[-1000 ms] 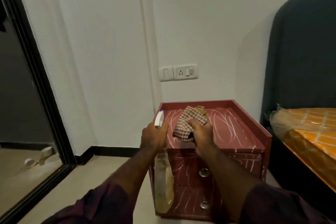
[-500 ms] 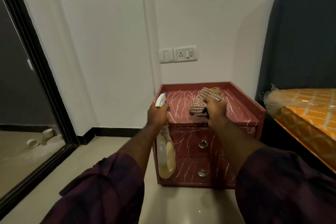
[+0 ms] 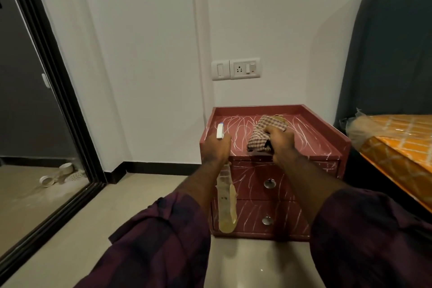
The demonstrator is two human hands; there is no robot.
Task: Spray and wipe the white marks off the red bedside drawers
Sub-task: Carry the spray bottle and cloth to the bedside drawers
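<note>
drawers: red bedside drawers (image 3: 311, 147) sit by the wall, about 5 o'clock from frame centre, white marks (image 3: 243, 124) all over the top and fronts
bottle: spray bottle (image 3: 226, 203) hangs at the left front edge, nozzle at 12 o'clock
left hand: left hand (image 3: 216, 149) is wrapped round the bottle neck
right hand: right hand (image 3: 280, 142) clutches the checked cloth (image 3: 261, 131) on the top

We see a dim, evenly lit room — soft shadows on the white wall (image 3: 145, 54), a faint glare on the floor (image 3: 259, 266). Wide-angle bending curves the door frame (image 3: 58, 105); sleeves (image 3: 163, 241) look soft.
</note>
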